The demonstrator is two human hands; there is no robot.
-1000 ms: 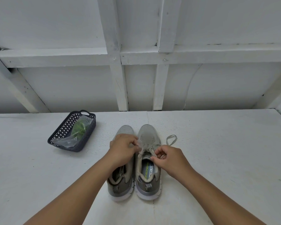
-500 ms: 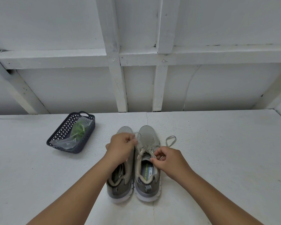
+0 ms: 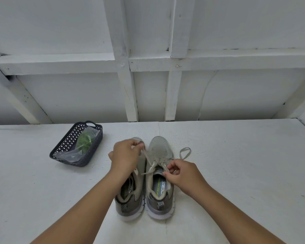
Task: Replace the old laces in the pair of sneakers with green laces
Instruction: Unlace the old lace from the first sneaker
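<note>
While the left hand (image 3: 126, 156) pinches the lace (image 3: 149, 162), the right hand (image 3: 182, 174) pinches it too.

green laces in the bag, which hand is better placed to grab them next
Left. The left hand is nearer the dark perforated plastic basket holding the bagged green laces; the right hand is farther, pinching the grey lace.

- Left hand (image 3: 126, 156) grips old lace (image 3: 148, 160) of right sneaker (image 3: 159, 176), drawn taut.
- Right hand (image 3: 182, 175) pinches lace at eyelets.
- Left sneaker (image 3: 128, 196) alongside, touching.
- Basket (image 3: 95, 147) holds bagged green laces (image 3: 84, 142).
</note>
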